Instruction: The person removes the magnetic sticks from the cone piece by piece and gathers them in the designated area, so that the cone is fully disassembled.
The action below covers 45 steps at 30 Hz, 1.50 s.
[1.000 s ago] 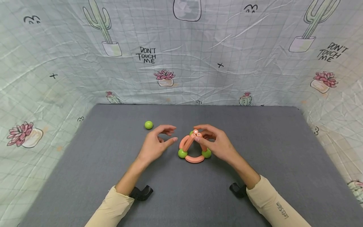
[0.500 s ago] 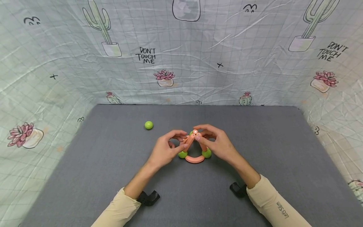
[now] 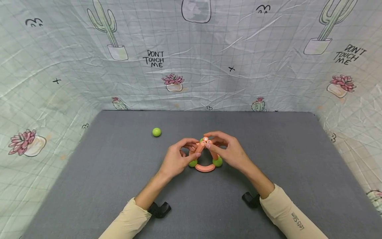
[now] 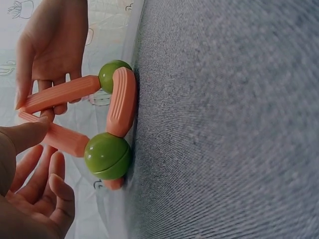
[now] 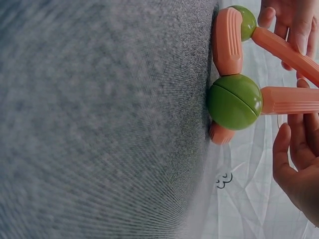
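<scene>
A small frame of salmon-pink rods and green balls stands on the table. A curved rod [image 3: 205, 168] joins two front balls, the left ball [image 4: 107, 155] and the right ball [image 5: 235, 102]. Straight rods rise from the balls and lean together at the top. My left hand [image 3: 176, 159] pinches the left straight rod [image 4: 66, 140] between thumb and fingers. With thumb and fingers, my right hand [image 3: 228, 151] holds the right straight rod [image 5: 291, 100] near its upper end. The back ball is mostly hidden behind the rod tops.
A loose green ball [image 3: 156, 132] lies on the grey table [image 3: 268, 142], back left of the frame. A cloth printed with cacti [image 3: 191, 59] hangs around the back and sides.
My left hand has moved right from beside the frame and taken hold of the left straight rod. The right hand and the loose ball have stayed in place.
</scene>
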Each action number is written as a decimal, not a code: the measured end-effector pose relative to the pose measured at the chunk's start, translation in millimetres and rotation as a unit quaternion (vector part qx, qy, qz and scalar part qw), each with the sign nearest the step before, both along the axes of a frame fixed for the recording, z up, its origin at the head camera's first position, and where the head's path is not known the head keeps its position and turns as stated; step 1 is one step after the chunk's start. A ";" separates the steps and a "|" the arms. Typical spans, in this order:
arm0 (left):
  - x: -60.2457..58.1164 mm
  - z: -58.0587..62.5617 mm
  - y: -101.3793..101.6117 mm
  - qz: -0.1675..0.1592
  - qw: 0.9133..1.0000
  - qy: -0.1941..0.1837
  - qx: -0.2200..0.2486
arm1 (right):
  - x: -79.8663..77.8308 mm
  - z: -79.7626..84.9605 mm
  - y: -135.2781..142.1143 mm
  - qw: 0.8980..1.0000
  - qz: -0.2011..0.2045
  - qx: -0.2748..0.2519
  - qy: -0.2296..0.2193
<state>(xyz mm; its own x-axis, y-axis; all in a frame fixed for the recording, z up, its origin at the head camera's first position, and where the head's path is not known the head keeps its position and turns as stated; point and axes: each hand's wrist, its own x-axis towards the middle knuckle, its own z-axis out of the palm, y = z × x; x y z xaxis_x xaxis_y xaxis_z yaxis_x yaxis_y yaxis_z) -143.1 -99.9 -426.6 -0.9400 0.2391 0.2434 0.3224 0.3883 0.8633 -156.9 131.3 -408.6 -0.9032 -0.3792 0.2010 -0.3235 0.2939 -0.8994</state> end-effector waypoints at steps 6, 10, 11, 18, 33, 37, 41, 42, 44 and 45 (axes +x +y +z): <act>-1.1 -1.2 0.5 0.000 1.000 -0.006 0.001 | -1.0 -1.2 1.0 1.000 -0.002 0.002 0.001; -0.3 -0.6 0.2 -0.003 1.000 -0.009 0.003 | -0.7 -0.9 1.3 1.000 0.000 0.000 -0.005; -0.1 -0.3 0.0 -0.004 1.000 -0.007 0.001 | -0.6 -0.6 1.3 1.000 0.001 0.000 -0.007; 0.3 1.0 -6.2 -0.021 1.000 0.001 -0.001 | 0.1 2.3 2.1 1.000 0.001 0.002 -0.016; 2.1 4.9 -32.3 -0.057 0.998 0.011 -0.018 | -1.7 1.5 2.4 1.000 0.002 0.013 -0.011; 3.4 5.6 -38.6 -0.057 0.998 0.009 -0.022 | -2.0 1.2 2.8 1.000 0.003 0.013 -0.010; 4.8 5.3 -45.1 -0.060 0.998 0.004 -0.019 | -1.6 2.3 2.7 1.000 0.003 0.012 -0.010; 5.1 5.1 -46.6 -0.061 0.998 0.003 -0.019 | -1.3 2.8 2.6 1.000 0.002 0.013 -0.010; 5.5 4.0 -49.9 -0.063 0.998 0.005 -0.022 | -1.1 3.2 2.2 1.000 0.002 0.013 -0.011; 6.0 3.7 -51.7 -0.063 0.998 0.006 -0.023 | -1.2 2.9 2.1 1.000 0.002 0.013 -0.011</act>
